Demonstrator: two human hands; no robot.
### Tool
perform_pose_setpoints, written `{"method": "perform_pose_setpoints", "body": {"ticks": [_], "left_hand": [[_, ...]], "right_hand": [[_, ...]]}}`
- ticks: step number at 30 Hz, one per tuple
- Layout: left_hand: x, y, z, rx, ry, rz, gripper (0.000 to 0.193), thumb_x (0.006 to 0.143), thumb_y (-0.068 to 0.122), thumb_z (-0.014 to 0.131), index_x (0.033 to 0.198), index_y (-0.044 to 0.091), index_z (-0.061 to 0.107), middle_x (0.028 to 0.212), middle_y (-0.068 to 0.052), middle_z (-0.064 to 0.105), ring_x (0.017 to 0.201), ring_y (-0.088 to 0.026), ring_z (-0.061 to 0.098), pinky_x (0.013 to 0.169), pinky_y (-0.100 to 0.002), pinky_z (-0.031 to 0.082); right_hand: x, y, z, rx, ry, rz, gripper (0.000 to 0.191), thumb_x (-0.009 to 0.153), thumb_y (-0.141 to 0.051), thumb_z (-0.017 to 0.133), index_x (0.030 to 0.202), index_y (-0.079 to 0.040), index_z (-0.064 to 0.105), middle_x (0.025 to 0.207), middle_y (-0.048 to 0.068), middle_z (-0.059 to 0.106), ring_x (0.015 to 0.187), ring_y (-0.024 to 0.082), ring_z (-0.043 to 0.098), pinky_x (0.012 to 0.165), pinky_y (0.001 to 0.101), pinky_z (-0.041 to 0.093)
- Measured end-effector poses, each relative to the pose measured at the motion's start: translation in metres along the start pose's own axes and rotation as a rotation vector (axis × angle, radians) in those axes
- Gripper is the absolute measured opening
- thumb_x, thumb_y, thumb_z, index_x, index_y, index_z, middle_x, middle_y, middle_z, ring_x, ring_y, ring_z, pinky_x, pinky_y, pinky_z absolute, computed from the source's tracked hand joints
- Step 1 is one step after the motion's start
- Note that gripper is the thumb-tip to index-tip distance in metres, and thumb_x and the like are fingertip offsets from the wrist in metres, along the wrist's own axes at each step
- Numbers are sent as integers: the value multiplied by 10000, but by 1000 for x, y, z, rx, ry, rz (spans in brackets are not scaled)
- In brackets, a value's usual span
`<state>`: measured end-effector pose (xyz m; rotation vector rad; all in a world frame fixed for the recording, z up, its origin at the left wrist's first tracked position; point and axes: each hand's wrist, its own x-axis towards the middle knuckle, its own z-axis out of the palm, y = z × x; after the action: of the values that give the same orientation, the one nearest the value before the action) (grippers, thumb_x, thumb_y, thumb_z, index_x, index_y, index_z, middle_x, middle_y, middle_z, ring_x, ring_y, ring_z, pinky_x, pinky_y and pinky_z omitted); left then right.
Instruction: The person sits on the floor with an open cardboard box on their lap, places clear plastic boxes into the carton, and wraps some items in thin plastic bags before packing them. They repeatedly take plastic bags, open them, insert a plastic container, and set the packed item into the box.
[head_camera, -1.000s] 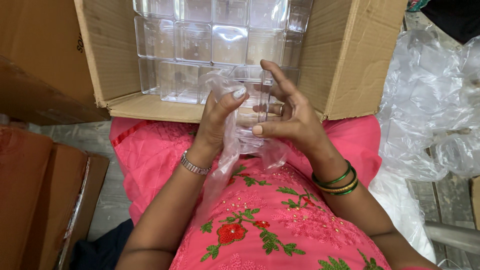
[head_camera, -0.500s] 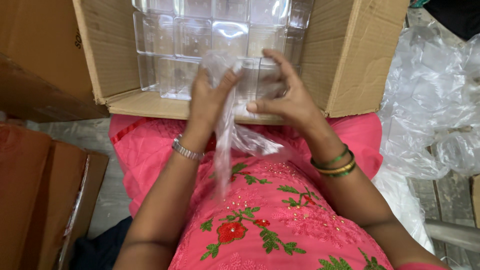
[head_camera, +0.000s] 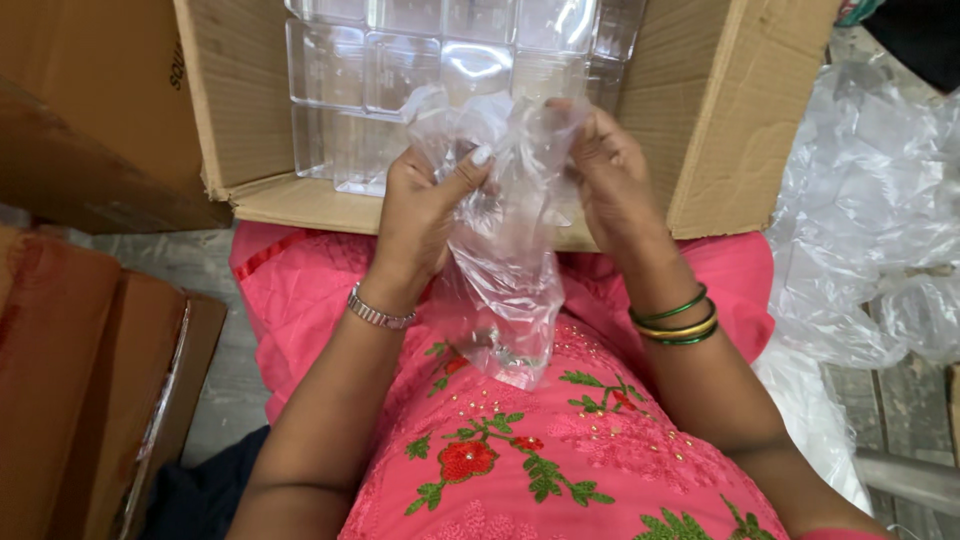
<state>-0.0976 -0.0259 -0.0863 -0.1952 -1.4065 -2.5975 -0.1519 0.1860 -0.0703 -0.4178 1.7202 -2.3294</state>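
Observation:
My left hand (head_camera: 420, 205) and my right hand (head_camera: 610, 175) both grip the top of a clear plastic bag (head_camera: 505, 260). The bag hangs down over my pink embroidered lap, crumpled at the top. Something small and clear sits at its bottom, too faint to name. Just beyond my hands stands an open cardboard box (head_camera: 710, 110) packed with clear plastic boxes (head_camera: 400, 70) in rows. My hands are at the box's near edge.
A heap of clear plastic bags (head_camera: 880, 230) lies at the right. Brown cardboard cartons (head_camera: 80, 370) stand at the left, with another carton (head_camera: 90, 110) behind them. A grey floor shows between them.
The clear box that my hands held at my lap is no longer seen in them. Both hands rose towards the carton and now hold the bag by its top.

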Motion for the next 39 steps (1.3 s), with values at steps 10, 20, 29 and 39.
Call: {"method": "perform_pose_setpoints", "body": {"ticks": [10, 20, 29, 39], "left_hand": [[-11, -1, 12, 125, 100, 35, 200, 884, -23, 754, 1075, -25, 696, 985, -61, 746, 860, -137, 705, 773, -274, 592], [18, 25, 18, 136, -31, -115, 230, 851, -61, 789, 1053, -35, 682, 967, -63, 740, 837, -137, 715, 784, -293, 609], [3, 2, 10, -162, -91, -105, 235, 830, -72, 783, 1038, -28, 682, 998, -72, 725, 890, -150, 721, 834, -304, 616], [-6, -13, 2, 63, 39, -107, 211, 914, 54, 757, 1109, 30, 679, 1027, -33, 723, 924, -119, 686, 829, -280, 568]], "right_hand": [[-21, -17, -3, 155, 30, -140, 203, 972, 115, 770, 1084, 31, 624, 1022, 164, 717, 951, 216, 721, 888, 369, 624], [-31, -37, -3, 123, 39, -24, 482, 817, 128, 743, 1261, 10, 597, 1066, 131, 738, 945, 201, 736, 837, 328, 629], [-30, -28, -15, 6, 218, -159, 156, 910, 75, 761, 1036, 31, 679, 943, 107, 753, 834, 143, 718, 752, 271, 610], [-56, -11, -19, -212, 204, -245, 126, 1047, -107, 710, 997, 5, 733, 931, 44, 731, 724, 40, 529, 660, 182, 439]]}}
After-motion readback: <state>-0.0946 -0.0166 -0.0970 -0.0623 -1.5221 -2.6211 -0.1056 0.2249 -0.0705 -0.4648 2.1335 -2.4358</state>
